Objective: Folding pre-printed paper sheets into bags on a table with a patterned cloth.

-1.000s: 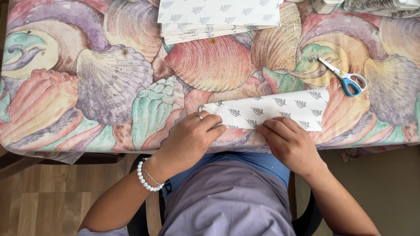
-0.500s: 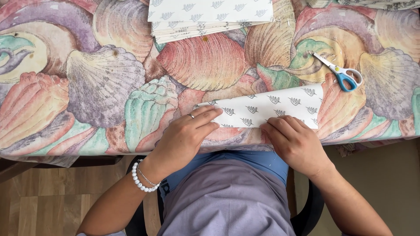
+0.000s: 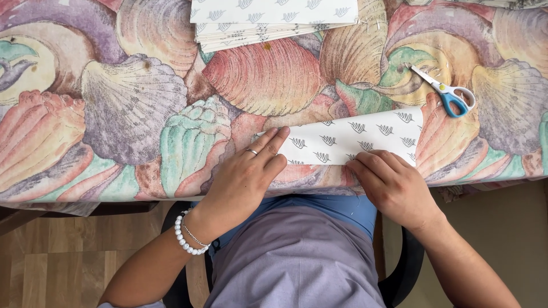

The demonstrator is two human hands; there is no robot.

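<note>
A white paper sheet with small grey leaf prints point(image 3: 354, 137) lies folded on the shell-patterned tablecloth point(image 3: 125, 108) near the table's front edge. My left hand point(image 3: 245, 174), with a ring and a white bead bracelet, presses flat on the sheet's left end, fingers together. My right hand point(image 3: 388, 182) rests on the sheet's lower edge toward the right, fingers curled down onto the paper. Neither hand lifts the sheet off the table.
A stack of the same printed sheets point(image 3: 274, 20) lies at the far edge. Blue-handled scissors point(image 3: 448, 94) lie to the right of the sheet. Below the table edge are my lap, a chair and wooden floor point(image 3: 51, 256).
The view shifted slightly. My left hand's fingers slid a little along the sheet's left end; the right hand stays on the lower edge.
</note>
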